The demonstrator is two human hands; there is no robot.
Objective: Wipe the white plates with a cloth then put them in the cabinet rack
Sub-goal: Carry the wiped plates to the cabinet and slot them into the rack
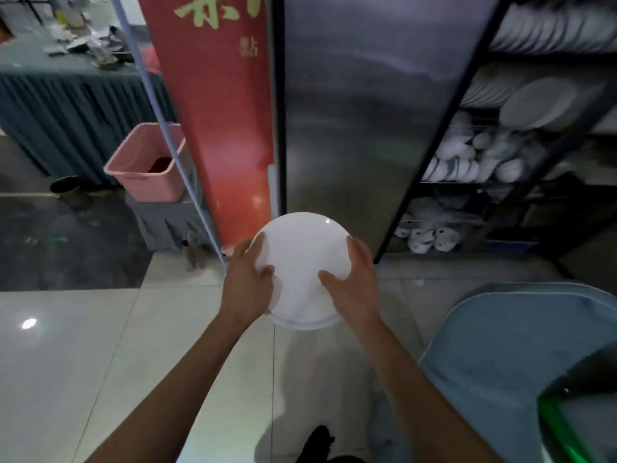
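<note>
A small stack of white plates (302, 259) is held above the floor at mid-frame, in front of the steel cabinet. My left hand (248, 282) grips its left rim, thumb on the top face. My right hand (350, 285) grips the right rim, thumb across the top. A thin white sheet (277, 290), perhaps the cloth, sticks out under my left thumb. The cabinet rack (521, 135) stands open at the right, its shelves filled with white plates and bowls.
A steel cabinet door (360, 121) stands straight ahead, a red banner (220, 111) to its left. A pink bin (147, 162) sits on a skirted stand at the left. A blue-covered table (521, 345) lies at the lower right. A glossy tiled floor is below.
</note>
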